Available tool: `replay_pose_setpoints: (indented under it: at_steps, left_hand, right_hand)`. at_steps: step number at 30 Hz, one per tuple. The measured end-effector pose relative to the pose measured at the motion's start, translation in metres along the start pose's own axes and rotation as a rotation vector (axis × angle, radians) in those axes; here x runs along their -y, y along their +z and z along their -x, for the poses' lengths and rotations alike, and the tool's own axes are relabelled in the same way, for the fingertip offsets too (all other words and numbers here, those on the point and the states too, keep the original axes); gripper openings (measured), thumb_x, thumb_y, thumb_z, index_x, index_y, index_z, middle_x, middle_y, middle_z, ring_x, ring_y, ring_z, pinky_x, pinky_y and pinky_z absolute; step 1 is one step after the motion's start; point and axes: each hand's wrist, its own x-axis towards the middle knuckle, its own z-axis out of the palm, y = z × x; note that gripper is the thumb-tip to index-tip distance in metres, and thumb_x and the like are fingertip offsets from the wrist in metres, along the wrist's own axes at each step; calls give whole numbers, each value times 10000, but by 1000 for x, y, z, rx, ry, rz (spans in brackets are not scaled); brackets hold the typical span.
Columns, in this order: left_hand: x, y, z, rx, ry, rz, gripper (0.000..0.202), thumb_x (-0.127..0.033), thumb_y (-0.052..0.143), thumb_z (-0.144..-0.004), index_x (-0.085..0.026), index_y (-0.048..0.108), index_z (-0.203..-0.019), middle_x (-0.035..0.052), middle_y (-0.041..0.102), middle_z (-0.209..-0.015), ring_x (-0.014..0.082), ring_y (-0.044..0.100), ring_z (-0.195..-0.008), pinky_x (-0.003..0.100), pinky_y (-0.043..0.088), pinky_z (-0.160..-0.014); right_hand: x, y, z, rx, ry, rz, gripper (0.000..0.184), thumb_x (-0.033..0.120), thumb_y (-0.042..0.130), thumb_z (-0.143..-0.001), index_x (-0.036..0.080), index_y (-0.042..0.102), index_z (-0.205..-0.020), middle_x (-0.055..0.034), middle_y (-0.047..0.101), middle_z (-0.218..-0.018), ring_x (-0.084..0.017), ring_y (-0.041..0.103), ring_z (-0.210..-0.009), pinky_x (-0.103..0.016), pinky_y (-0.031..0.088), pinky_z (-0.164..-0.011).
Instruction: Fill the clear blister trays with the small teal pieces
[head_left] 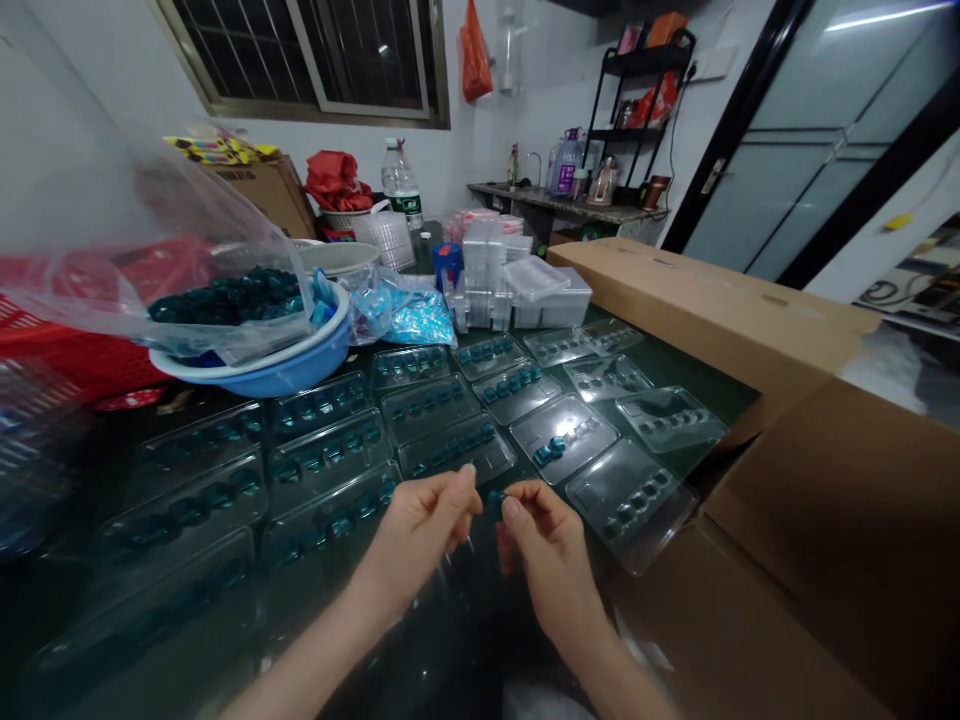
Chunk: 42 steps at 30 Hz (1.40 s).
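Pale blue plastic basin [251,372] of bagged dark teal pieces [225,297] (within easy reach); clear plastic blister trays [330,420] in rows; left hand [424,530], fingertips bunched, contents unclear, apart from right hand [547,560], pinching small teal piece [495,497] above the trays.

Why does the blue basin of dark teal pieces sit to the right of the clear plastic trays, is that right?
Not quite: the blue basin of dark teal pieces sits to the left of the clear plastic trays, not the right, as the head view shows.
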Motion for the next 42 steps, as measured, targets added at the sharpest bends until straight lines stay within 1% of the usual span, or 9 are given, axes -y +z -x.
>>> replay_pose_setpoints:
  at_steps: [6, 11, 14, 17, 20, 23, 33, 38, 42]
  left_hand:
    - [1, 8, 3, -33, 216, -359, 351, -339, 433, -817, -160, 459, -516, -42, 376, -522, 88, 344, -506, 219, 264, -478]
    - [3, 1, -2, -31, 126, -94, 339, -346, 450, -813, -169, 418, -526, -56, 331, -487, 80, 289, -465, 222, 226, -450]
    - [5, -7, -4, 16, 75, 195, 337, -334, 448, -826, -171, 389, -537, -62, 320, -479, 71, 254, -442, 226, 199, -442]
    - [7, -18, -5, 30, 11, 362, 306, -318, 459, -829, -170, 409, -566, -58, 349, -494, 66, 269, -437, 224, 194, -437]
    - [12, -27, -7, -3, -24, 371, 258, -319, 483, -816, -167, 464, -610, -49, 382, -513, 67, 297, -447, 219, 203, -434]
    - [18, -34, -9, -23, -50, 293, 194, -331, 526, -787, -164, 534, -689, -44, 413, -523, 69, 312, -448, 216, 221, -438]
    - [38, -42, -16, -63, -55, 39, 167, -356, 539, -763, -196, 582, -781, -38, 460, -558, 91, 365, -479, 214, 293, -461]
    - [39, -36, -19, -39, -59, -24, 193, -371, 526, -763, -190, 588, -784, -34, 442, -571, 96, 375, -486, 206, 300, -440]
    - [32, -28, -20, -1, -47, -78, 189, -369, 531, -753, -191, 595, -753, -44, 425, -524, 92, 351, -461, 198, 290, -434]
  right_hand:
    - [5, 1, 3, 15, -36, 136, 120, 292, 555, -785, 173, 546, -785, 46, 480, -545, -71, 449, -448, -171, 368, -402]
    - [4, -5, 0, -27, -44, 111, 129, 306, 531, -803, 177, 538, -796, 52, 468, -528, -73, 440, -442, -181, 357, -409]
    - [10, -31, -12, -110, -91, 143, 145, 321, 526, -805, 184, 556, -839, 45, 487, -536, -83, 447, -455, -196, 365, -432]
    - [22, -73, -35, -187, -175, 316, 185, 324, 558, -778, 183, 578, -896, 27, 523, -578, -97, 461, -485, -221, 382, -472]
    - [30, -112, -62, -191, -318, 641, 204, 322, 557, -769, 186, 608, -912, 2, 555, -655, -109, 463, -513, -238, 379, -484]
    - [28, -132, -87, -124, -412, 874, 162, 281, 561, -755, 186, 642, -858, -26, 571, -720, -134, 487, -579, -262, 396, -532]
    - [7, -132, -122, 59, -437, 1173, 215, 122, 563, -708, 201, 635, -895, -36, 560, -807, -143, 521, -643, -274, 413, -627]
    - [7, -133, -130, 92, -454, 1264, 202, 141, 544, -746, 201, 616, -926, -39, 561, -825, -146, 525, -676, -269, 406, -647]
    - [10, -131, -137, 135, -460, 1337, 123, 170, 523, -776, 199, 636, -812, -28, 552, -757, -137, 501, -634, -251, 372, -599]
